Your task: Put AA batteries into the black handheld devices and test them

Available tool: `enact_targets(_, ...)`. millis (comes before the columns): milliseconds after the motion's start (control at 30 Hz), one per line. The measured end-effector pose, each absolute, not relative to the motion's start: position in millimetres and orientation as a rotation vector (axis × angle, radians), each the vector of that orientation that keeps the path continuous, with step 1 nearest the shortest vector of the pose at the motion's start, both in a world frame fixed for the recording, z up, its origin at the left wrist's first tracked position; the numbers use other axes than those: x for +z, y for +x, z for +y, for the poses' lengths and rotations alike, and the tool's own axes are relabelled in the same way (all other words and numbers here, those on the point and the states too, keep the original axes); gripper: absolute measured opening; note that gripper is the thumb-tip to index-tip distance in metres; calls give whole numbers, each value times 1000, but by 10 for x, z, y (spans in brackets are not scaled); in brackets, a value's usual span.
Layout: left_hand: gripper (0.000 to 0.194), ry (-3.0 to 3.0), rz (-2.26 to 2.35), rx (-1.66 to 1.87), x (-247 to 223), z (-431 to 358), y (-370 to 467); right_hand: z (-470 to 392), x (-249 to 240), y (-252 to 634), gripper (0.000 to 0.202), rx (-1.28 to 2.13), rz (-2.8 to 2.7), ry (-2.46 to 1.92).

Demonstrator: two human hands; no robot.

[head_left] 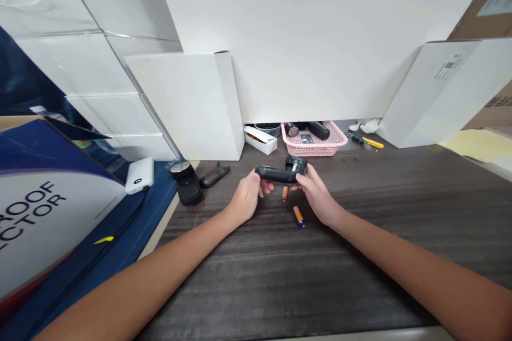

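Both hands hold a black handheld device (276, 173) with a round head, level above the dark table (248, 277). My left hand (248, 195) pinches its left end, with the thumb on top and the other fingers curled below. My right hand (318, 194) grips the right end by the round head (296, 164). Two orange-and-blue batteries lie close by: one battery (285, 192) just below the device between my hands, another battery (298, 216) nearer to me. Left of my left hand are a black device with a round silvery top (187, 184) and a curved black cover (215, 175).
A pink basket (314, 148) of black devices stands at the back, beside a small white box (261, 140). Right of it lie a yellow-handled tool (373, 143) and crumpled white paper (370, 126). White panels rise behind. At left are a power bank (140, 175) and a large printed box (48, 208).
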State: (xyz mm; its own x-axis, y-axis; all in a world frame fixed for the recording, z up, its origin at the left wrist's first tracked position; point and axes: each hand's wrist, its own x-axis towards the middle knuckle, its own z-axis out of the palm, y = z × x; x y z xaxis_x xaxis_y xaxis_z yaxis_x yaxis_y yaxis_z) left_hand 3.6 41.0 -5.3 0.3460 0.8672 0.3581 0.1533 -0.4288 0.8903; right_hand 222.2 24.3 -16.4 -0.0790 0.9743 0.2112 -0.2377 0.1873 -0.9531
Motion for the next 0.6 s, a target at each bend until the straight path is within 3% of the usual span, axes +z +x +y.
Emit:
enact_targets(167, 87, 1557, 962, 1067, -96, 519, 66, 109, -102, 2193, 51, 1080, -1469, -822)
enact_targets(367, 49, 1523, 970, 1077, -18, 400, 85, -6, -45, 2190, 67, 649, -1747, -960)
enact_targets(500, 45, 1640, 1029, 1148, 42, 324, 116, 54, -111, 2201, 93, 678, -1669, -1012)
enact_targets(600, 48, 1756, 973, 1239, 104, 295, 125, 95, -137, 2217, 94, 725, -1682, -1011)
